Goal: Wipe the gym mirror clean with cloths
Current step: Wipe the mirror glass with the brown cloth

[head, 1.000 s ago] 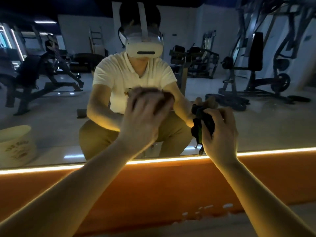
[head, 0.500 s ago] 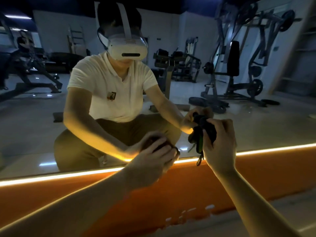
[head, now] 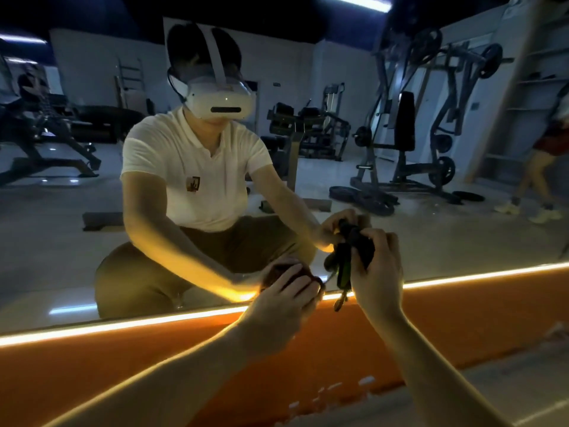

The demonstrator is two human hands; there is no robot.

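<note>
Seen in reflection, a person wears a white head-mounted headset (head: 220, 98) with a dark oval slot on its front, a white strap (head: 211, 53) running over dark hair, and a thin black cable (head: 175, 83) looping at one side. The clothing is a cream short-sleeved polo shirt (head: 184, 155) with a small dark emblem (head: 193, 184) on the chest, and olive-brown trousers (head: 246, 245). The left hand (head: 277, 309) and right hand (head: 378, 272) are bare, as are both forearms.

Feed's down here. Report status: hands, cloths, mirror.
Left hand holds brown cloth on mirror, low by the lit edge. Right hand grips dark cloth just beside it. Nothing in the way.
</note>
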